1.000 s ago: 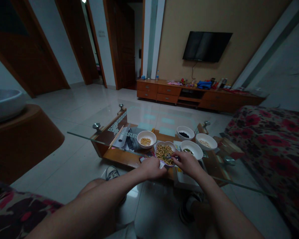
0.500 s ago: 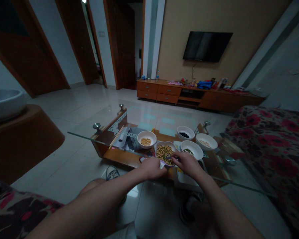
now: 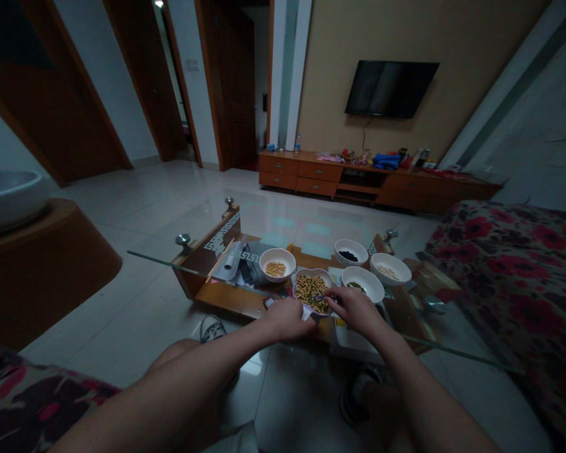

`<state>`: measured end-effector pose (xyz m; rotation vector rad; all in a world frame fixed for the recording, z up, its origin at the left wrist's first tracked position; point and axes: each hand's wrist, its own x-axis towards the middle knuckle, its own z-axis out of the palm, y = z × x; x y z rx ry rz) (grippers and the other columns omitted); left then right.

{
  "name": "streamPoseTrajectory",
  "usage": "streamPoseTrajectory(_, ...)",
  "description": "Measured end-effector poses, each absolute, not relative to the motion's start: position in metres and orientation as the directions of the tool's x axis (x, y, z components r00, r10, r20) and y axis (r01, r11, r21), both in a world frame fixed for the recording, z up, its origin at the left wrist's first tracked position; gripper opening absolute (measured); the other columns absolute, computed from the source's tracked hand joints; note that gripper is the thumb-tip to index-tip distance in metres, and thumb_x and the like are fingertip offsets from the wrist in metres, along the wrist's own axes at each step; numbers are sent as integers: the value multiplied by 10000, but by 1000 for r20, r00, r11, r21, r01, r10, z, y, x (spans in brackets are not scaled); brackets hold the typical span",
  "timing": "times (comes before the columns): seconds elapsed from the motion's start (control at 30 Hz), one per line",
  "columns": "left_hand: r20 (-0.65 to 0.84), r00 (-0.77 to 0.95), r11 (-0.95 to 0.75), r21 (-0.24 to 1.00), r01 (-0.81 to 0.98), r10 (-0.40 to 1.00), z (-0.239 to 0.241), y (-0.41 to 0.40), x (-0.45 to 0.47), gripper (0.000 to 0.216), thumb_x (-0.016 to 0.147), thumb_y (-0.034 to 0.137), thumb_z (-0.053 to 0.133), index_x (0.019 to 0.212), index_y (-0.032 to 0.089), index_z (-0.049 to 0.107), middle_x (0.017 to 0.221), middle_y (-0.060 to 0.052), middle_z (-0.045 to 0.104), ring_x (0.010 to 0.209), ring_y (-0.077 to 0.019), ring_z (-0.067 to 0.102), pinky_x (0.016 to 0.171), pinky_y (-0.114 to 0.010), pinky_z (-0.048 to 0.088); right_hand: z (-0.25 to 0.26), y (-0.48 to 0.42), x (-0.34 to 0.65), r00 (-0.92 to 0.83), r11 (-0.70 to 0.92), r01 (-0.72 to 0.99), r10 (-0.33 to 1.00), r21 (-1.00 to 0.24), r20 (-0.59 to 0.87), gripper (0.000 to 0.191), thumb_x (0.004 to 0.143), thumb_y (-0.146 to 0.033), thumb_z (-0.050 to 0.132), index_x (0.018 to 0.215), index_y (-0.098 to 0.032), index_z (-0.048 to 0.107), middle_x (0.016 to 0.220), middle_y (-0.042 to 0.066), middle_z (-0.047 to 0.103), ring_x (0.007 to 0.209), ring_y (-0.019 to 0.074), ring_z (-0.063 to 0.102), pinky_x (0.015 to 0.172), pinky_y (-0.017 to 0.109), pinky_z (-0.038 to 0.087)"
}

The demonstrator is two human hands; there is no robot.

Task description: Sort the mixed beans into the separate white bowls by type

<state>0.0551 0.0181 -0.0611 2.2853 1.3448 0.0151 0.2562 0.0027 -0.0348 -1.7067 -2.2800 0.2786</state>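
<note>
A flower-shaped bowl [image 3: 331,275] with a purple-tinged rim stands near the front edge of the glass table. Yellowish beans [image 3: 309,286] mixed with small green ones fill it. My left hand [image 3: 290,318] is closed at the bowl's near left edge, where a pale part shows beside the fingers. Over the right side of the bowl, my right hand [image 3: 353,308] pinches a slim bluish tool [image 3: 319,297] whose tip is among the beans; its kind is too small to tell. Just beyond that hand sits a white bowl [image 3: 373,289] with some green beans.
Other white bowls hold yellow beans [image 3: 276,269], black beans [image 3: 348,256] and pale pieces [image 3: 387,272]. Chopsticks [image 3: 221,259] lie on the glass table [image 3: 160,261] at left. A white box [image 3: 351,343] is under its front edge. Floral-covered seating [image 3: 514,270] stands at right.
Almost nothing differs. The right hand's fingers and the slim tool stay over the bean bowl, with at most a slight shift; the left hand keeps its place.
</note>
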Motion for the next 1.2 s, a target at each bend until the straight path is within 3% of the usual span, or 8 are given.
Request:
streamPoseTrajectory(0.2,-219,526,-416,401,816,822,-67,20,54,507,799,569,393,906,168,684,862,-114,691,805,-279,652,712,-349,496,-24,2,271,-181,268,864,955,-427,233,251,856,-339,490,936,-218,695,875,51,714,764,177,641,678,265,457)
streamPoseTrajectory(0.4,-201,522,-431,365,826,829,-66,20,55,567,805,595,339,884,161,696,855,-143,689,790,-312,650,685,-400,503,-17,-2,301,-28,196,891,924,-409,383,279,835,-410,515,902,-215,702,790,40,713,647,162,635,624,258,457)
streamPoseTrajectory(0.83,-237,506,-421,330,845,830,-62,20,55,501,791,539,397,870,139,689,858,-150,685,798,-301,650,697,-388,512,-17,-7,329,192,-153,977,932,-146,306,262,815,-401,484,873,-267,702,727,32,696,678,199,634,536,263,381)
streamPoseTrajectory(1.03,-238,515,-421,350,836,824,-62,20,55,563,807,589,352,892,147,690,881,-150,686,805,-305,649,708,-403,509,-18,-8,326,234,-196,970,912,-144,338,294,820,-420,479,914,-253,702,744,60,697,670,220,635,519,278,365)
streamPoseTrajectory(1.2,-233,513,-422,349,837,826,-63,20,56,545,797,574,374,859,135,691,848,-152,684,779,-307,649,696,-397,509,-19,-7,318,202,-105,960,902,-259,382,332,825,-462,477,917,-225,691,682,59,677,637,212,631,541,278,387)
